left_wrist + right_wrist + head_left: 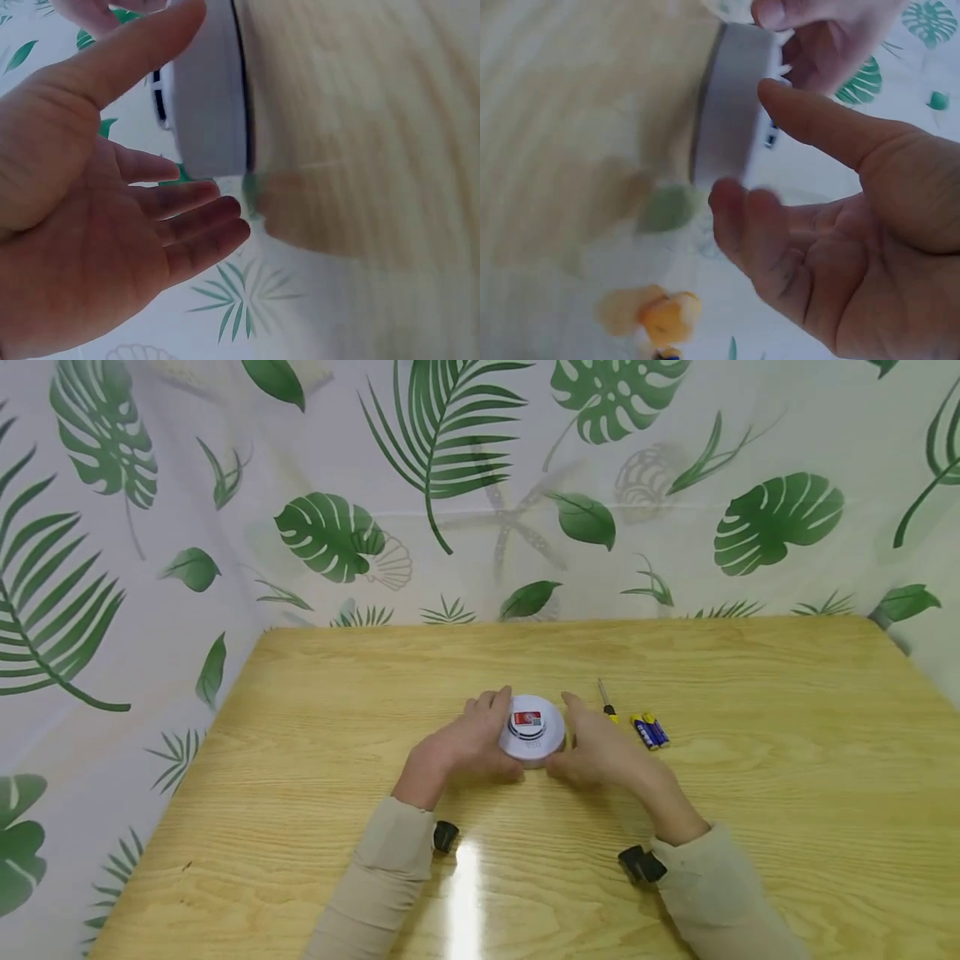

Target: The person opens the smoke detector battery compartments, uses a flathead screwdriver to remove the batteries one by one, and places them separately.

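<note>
A round white smoke detector with a red label and a slotted raised centre lies face up between both hands. My left hand cups its left side, thumb at the near edge and fingertips at the far edge. In the left wrist view the left fingers are nearly straight and the thumb overlaps the detector's side wall. My right hand curves loosely along the right side, thumb by the near edge. In the right wrist view its fingertips sit right by the detector's rim.
Right of the hands, a small screwdriver with a black and yellow handle lies near two blue and yellow batteries. The wooden table meets a leaf-patterned cloth at its back edge. Black wrist mounts sit at both sleeves.
</note>
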Demonstrator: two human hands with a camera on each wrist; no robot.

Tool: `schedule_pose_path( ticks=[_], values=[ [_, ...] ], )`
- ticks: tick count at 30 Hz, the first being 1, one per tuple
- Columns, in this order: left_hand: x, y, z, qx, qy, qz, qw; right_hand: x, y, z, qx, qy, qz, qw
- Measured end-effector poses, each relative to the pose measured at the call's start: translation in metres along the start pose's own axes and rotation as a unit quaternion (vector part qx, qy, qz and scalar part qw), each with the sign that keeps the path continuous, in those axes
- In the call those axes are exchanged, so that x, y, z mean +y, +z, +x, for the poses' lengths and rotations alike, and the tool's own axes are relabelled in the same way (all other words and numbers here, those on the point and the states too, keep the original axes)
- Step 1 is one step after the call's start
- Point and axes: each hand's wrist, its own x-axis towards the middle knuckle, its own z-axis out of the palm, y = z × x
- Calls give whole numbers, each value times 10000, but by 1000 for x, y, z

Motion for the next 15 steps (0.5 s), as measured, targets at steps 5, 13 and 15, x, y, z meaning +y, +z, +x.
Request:
schedule_pose_path(
  ticks=[5, 13, 15],
  values=[
    [-7, -15, -6, 389, -78, -116, 9991, -3, -21, -5, 547, 8, -323, 9980],
    [-10, -16, -8, 866, -188, 296, 9956, 15, -23, -6, 1145, 38, -1121, 9871],
    [-10, -12, -7, 866, -202, 437, 9951, 21, -21, -7, 1140, 73, -1172, 9865]
  ],
)
